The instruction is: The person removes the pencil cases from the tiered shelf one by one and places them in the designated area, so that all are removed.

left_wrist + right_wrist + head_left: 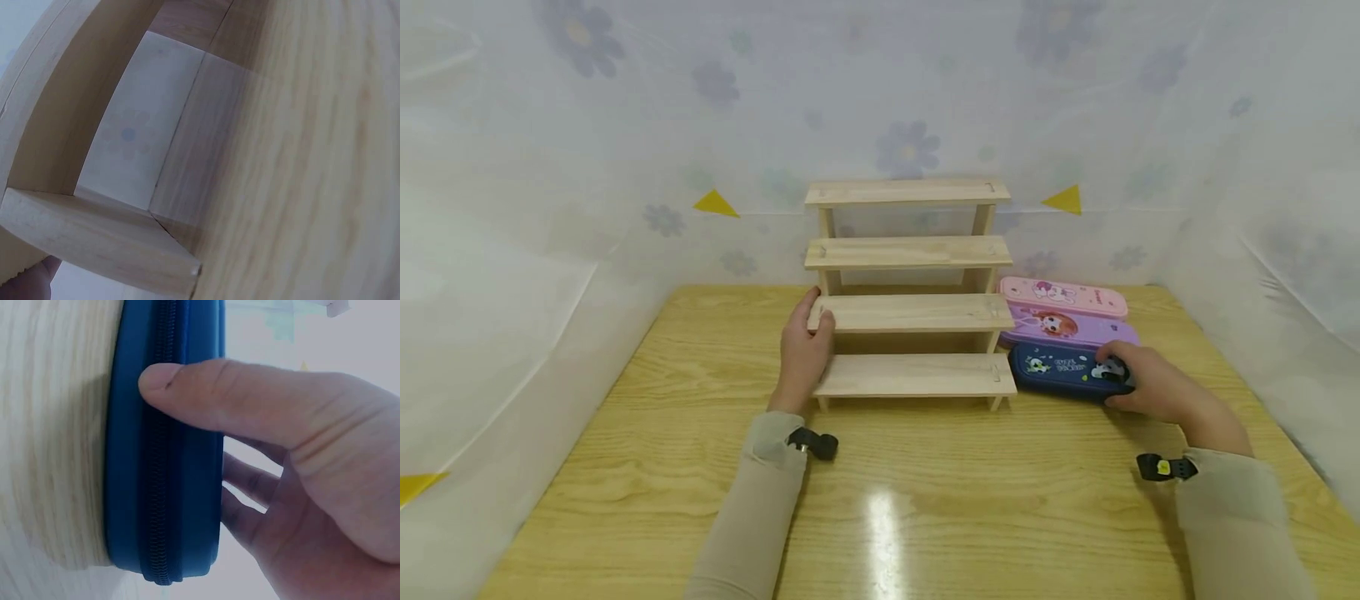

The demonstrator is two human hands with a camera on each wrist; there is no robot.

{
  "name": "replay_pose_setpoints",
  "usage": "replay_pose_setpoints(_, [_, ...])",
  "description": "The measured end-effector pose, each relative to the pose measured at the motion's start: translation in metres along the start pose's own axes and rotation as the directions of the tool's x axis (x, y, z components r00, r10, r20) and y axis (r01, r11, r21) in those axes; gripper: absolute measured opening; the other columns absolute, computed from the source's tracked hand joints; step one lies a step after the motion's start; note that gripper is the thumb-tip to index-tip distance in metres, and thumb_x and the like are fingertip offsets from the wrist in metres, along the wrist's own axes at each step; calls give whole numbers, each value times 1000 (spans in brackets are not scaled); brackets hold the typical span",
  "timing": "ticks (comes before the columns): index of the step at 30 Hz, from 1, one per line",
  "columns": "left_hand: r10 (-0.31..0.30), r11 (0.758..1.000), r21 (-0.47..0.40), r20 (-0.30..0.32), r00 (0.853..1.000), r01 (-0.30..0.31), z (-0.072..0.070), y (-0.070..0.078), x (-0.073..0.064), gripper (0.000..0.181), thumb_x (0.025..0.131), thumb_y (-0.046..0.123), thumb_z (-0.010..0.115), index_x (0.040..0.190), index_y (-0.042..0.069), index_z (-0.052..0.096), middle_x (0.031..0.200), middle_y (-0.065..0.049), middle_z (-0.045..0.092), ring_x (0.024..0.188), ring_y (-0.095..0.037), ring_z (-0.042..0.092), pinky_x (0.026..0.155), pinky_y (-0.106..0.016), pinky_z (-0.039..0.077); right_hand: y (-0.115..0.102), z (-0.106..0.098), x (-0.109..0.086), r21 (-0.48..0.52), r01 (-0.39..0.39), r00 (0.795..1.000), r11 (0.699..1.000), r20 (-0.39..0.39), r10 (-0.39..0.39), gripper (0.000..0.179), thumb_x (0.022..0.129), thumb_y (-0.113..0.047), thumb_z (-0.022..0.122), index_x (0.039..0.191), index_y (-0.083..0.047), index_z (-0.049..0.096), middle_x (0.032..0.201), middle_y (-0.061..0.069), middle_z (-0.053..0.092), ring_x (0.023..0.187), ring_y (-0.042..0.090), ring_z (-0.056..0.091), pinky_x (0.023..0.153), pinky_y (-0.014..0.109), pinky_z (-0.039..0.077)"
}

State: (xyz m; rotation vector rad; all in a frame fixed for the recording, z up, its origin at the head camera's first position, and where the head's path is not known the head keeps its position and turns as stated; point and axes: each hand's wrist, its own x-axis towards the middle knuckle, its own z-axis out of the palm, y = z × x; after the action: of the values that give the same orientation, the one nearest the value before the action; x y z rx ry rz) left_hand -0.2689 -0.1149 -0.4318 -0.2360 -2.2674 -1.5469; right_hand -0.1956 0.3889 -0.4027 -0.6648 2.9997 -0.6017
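Note:
A pale wooden stand with stepped shelves (pixel 910 312) rises at the middle of the table. My left hand (pixel 805 354) grips the left end of its second shelf from the bottom; in the left wrist view only a bit of that hand (pixel 34 281) shows below a wooden upright (pixel 106 247). To the right of the stand, my right hand (pixel 1157 383) holds the right end of a navy blue pencil case (pixel 1060 369). The thumb presses along the black zipper (pixel 159 487) on the case's side, with other fingers over its printed top.
Behind the navy case lie a purple pencil case (pixel 1067 325) with a cartoon girl and a pink one (pixel 1063 296). Pale flowered sheeting (pixel 910 100) encloses the back and sides of the wooden table (pixel 985 492). Yellow triangles (pixel 717 203) mark the back sheet.

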Motion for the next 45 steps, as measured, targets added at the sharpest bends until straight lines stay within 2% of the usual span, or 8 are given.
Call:
replay_pose_setpoints(5, [0, 1000, -5, -1, 1000, 0, 0, 1, 1, 53, 101, 35, 47, 151, 18, 42, 152, -1, 42, 96, -22, 61, 81, -42, 53, -2, 0, 2, 27, -30, 999, 999, 24, 30, 53, 73, -1, 82, 117, 4, 52, 120, 28, 56, 114, 45, 49, 94, 61, 39])
replay_pose_setpoints(10, [-6, 1000, -8, -3, 1000, 6, 1, -1, 2, 52, 101, 33, 48, 151, 18, 42, 152, 0, 42, 91, -22, 62, 80, -41, 53, -3, 0, 1, 31, -18, 1000, 999, 12, 17, 53, 73, -1, 83, 117, 5, 53, 120, 27, 56, 115, 46, 49, 94, 61, 38])
replay_pose_setpoints(18, [-4, 1000, 3, 6, 1000, 4, 3, -4, 3, 54, 101, 34, 47, 152, 15, 41, 153, -1, 40, 103, -20, 59, 83, -40, 53, 0, 0, -2, 62, -20, 998, 998, -56, 24, 52, 77, -21, 86, 116, 0, 60, 116, 19, 60, 111, 40, 53, 90, 57, 41])
replay_pose_setpoints(25, [-18, 1000, -1, 10, 1000, 18, 2, -3, 3, 54, 101, 34, 48, 152, 18, 41, 153, -1, 41, 86, -22, 61, 78, -40, 53, -7, -3, -1, 89, -61, 994, 994, -88, 69, 47, 84, -27, 80, 119, -2, 60, 119, 20, 60, 110, 40, 53, 89, 59, 41])
replay_pose_setpoints(32, [-10, 1000, -8, 6, 1000, 10, 4, -1, 4, 53, 101, 34, 48, 151, 18, 42, 152, 0, 42, 89, -21, 61, 80, -40, 53, -17, -11, 1, 148, -101, 992, 984, -63, 111, 48, 89, -32, 74, 126, -5, 59, 126, 22, 58, 117, 44, 49, 92, 64, 38])
replay_pose_setpoints(37, [-5, 1000, -17, 16, 1000, 5, 4, 0, 5, 53, 101, 34, 47, 152, 18, 41, 152, 1, 41, 92, -22, 60, 81, -40, 53, -21, -11, 2, 153, -90, 992, 984, -71, 101, 47, 91, -31, 72, 127, -5, 58, 126, 21, 58, 118, 44, 50, 91, 65, 39])
replay_pose_setpoints(42, [-8, 1000, -13, 21, 1000, 8, 5, 0, 5, 54, 101, 33, 47, 152, 16, 41, 153, 0, 40, 106, -21, 57, 85, -41, 52, -28, -9, 5, 144, -39, 990, 989, -131, 58, 41, 93, -26, 70, 126, -3, 59, 123, 21, 60, 118, 45, 51, 91, 65, 40])
replay_pose_setpoints(45, [-21, 1000, -5, 35, 999, 21, 5, 0, 4, 55, 101, 35, 47, 152, 16, 40, 153, 0, 39, 103, -22, 59, 85, -41, 52, -36, -8, 9, 139, -5, 987, 990, -157, 27, 39, 94, -24, 68, 126, -3, 59, 124, 20, 60, 118, 46, 51, 92, 66, 40])
